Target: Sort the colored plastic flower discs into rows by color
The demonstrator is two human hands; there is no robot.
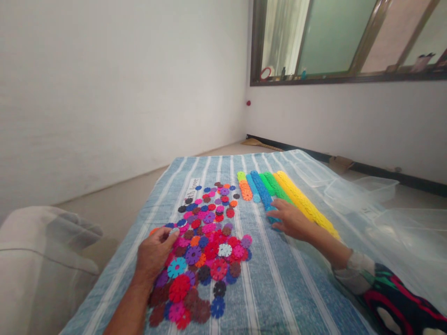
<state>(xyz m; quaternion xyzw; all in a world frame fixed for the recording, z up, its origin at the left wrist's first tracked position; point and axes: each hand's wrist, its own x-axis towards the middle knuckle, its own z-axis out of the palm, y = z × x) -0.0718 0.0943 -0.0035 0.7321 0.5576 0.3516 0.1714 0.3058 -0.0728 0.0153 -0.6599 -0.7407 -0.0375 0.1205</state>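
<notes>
A loose pile of notched plastic snowflake discs [219, 269] in red, pink, purple, brown, dark blue and other colours spreads over the cloth. At its left edge is my left hand [155, 253], thumb and fingers curled together; whatever they pinch is too small to make out. My right hand [293, 219] lies over the near end of a blue row of overlapping discs [260, 186], its fingers apart and touching it. Beside that row run a green row [275, 185] and a long yellow row [305, 204], the latter partly behind my right wrist. Short orange discs [246, 190] line up to the left.
A striped blue cloth [279, 288] covers the table. Clear plastic containers [370, 188] stand along the right side. A pale covered seat [42, 260] is at the left. White walls and a window [335, 37] lie beyond.
</notes>
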